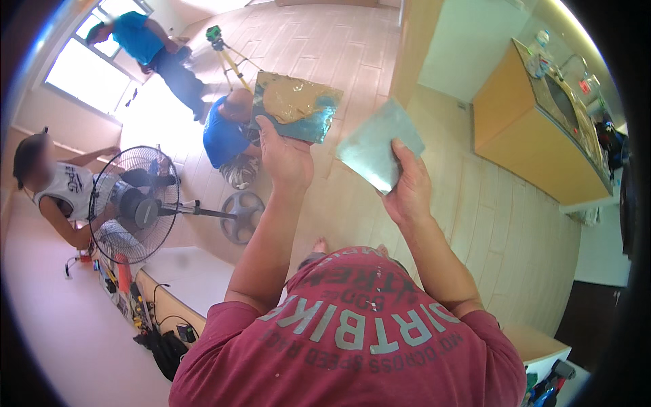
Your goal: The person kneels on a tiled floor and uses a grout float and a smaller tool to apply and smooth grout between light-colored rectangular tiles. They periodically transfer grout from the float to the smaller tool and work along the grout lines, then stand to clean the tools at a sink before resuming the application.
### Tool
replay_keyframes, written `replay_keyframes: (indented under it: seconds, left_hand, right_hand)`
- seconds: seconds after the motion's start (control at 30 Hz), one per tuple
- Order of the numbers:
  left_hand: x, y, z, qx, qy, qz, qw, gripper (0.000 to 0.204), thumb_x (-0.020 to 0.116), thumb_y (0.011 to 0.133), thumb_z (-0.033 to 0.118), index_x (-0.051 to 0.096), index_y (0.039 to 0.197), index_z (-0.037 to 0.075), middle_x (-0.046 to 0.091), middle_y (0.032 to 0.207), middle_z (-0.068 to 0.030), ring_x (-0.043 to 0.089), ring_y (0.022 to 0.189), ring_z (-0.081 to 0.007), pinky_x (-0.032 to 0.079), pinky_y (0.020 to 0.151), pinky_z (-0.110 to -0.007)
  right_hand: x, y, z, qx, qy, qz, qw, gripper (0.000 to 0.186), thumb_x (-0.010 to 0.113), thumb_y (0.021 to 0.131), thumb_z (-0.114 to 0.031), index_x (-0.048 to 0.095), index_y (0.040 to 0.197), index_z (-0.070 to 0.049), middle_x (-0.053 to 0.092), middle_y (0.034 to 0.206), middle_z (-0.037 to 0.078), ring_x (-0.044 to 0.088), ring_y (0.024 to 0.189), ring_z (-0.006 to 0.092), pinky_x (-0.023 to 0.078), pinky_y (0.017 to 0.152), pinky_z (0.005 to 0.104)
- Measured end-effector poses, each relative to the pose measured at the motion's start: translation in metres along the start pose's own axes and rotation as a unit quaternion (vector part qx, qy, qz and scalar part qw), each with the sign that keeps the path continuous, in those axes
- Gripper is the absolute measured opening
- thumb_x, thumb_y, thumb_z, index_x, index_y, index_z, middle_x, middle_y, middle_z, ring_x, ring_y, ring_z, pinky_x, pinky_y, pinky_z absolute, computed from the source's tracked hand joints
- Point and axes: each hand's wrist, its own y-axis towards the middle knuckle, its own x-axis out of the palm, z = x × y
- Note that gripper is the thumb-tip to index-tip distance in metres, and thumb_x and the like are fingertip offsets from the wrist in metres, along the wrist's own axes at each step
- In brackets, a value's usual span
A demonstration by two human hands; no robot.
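Observation:
My left hand (286, 161) is closed on the near edge of a shiny thin metal sheet (312, 130), its thumb lying on top. A thick layer of tan putty-like paste (291, 97) covers much of that sheet's far part. In my right hand (411, 182) is a second, bare grey metal sheet (369, 150), gripped at its near right corner with the thumb on its face. Both sheets are held up in front of my chest, side by side and apart, over the tiled floor.
A black pedestal fan (135, 203) stands at the left beside a seated person (64, 186). Farther off, one person in blue crouches (224, 139), another stands (146, 47), and a green level on a yellow tripod (215, 37) is nearby. A sink counter (529, 136) is at the right.

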Motion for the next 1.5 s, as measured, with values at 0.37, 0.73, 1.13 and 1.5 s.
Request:
replay_keyframes:
  seconds: [0.37,0.73,1.13,1.5]
  left_hand:
    - [0.037,-0.03,-0.003,-0.029,0.225,-0.173,0.958,0.047,0.037,0.114,0.04,0.047,0.142,0.003,0.06,0.136,-0.0093,0.062,0.121,-0.0208,0.049,0.105,-0.038]
    - [0.043,-0.049,0.025,0.154,0.448,-0.318,0.821,0.052,0.031,0.113,0.032,0.05,0.142,-0.008,0.071,0.111,-0.0138,0.064,0.1,-0.0178,0.05,0.089,-0.032]
    - [-0.001,-0.035,0.012,-0.342,-0.135,0.014,0.93,0.048,0.041,0.111,0.046,0.06,0.133,0.007,0.071,0.123,-0.0096,0.071,0.107,-0.0237,0.057,0.098,-0.041]
    - [-0.031,-0.05,0.015,-0.327,-0.179,0.025,0.927,0.05,0.035,0.113,0.044,0.052,0.139,0.005,0.065,0.129,-0.0103,0.066,0.118,-0.0249,0.053,0.104,-0.045]
  right_hand:
    - [0.016,0.0,-0.013,-0.067,-0.028,0.0,0.997,0.034,0.062,0.103,-0.013,0.056,0.132,0.004,0.066,0.123,0.01,0.067,0.108,0.0192,0.057,0.091,0.0346]
    - [0.044,-0.01,-0.062,-0.148,-0.023,-0.037,0.988,0.036,0.064,0.103,-0.018,0.056,0.133,0.001,0.067,0.122,0.008,0.067,0.107,0.0155,0.056,0.091,0.0332]
    - [0.044,-0.001,-0.052,-0.537,-0.476,-0.371,0.589,0.044,0.07,0.1,-0.02,0.058,0.141,-0.012,0.061,0.133,0.018,0.064,0.113,0.029,0.053,0.095,0.0388]
    - [0.021,0.008,-0.04,-0.393,-0.72,-0.363,0.442,0.069,0.075,0.072,0.001,0.066,0.137,-0.02,0.061,0.131,0.016,0.064,0.113,0.037,0.057,0.09,0.0425]
